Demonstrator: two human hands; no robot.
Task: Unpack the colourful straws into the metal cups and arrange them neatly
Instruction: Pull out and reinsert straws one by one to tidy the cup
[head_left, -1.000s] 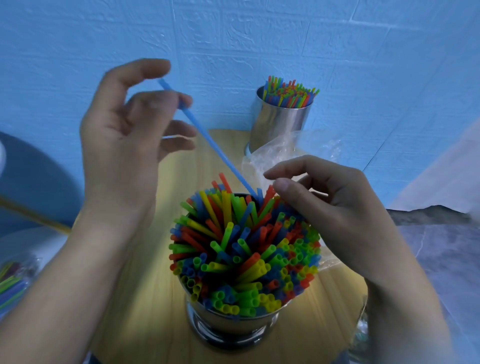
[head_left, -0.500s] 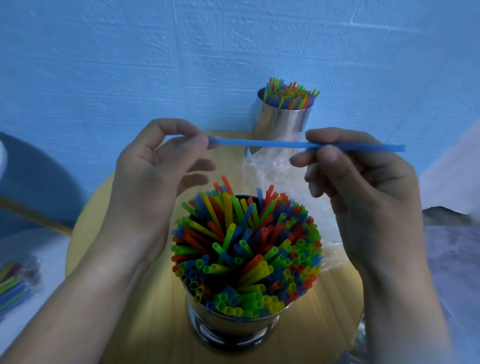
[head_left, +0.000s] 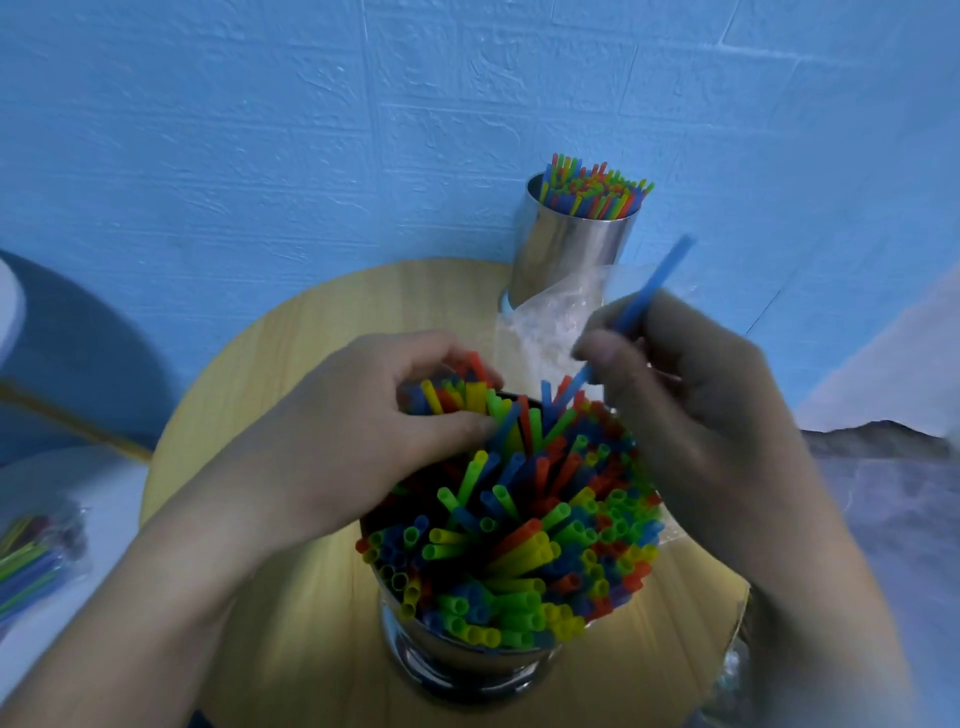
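A metal cup (head_left: 457, 657) near the table's front edge is packed with colourful straws (head_left: 519, 540). My left hand (head_left: 363, 431) reaches into the cup's far left side, its fingers curled round a bunch of straws (head_left: 457, 392) and holding them aside. My right hand (head_left: 691, 415) pinches a single blue straw (head_left: 652, 291), tilted, with its lower end among the straws in the cup. A second metal cup (head_left: 566, 249), also full of straws, stands at the table's back by the wall.
The round wooden table (head_left: 291, 364) stands against a blue wall. An empty clear plastic bag (head_left: 550, 322) lies between the two cups. A packet of straws (head_left: 31, 561) lies on a white surface at the far left.
The blue straw, held level between both hands before, is now in my right hand alone, tilted down into the near cup. My left hand has dropped onto the cup's straws and grips a bunch.
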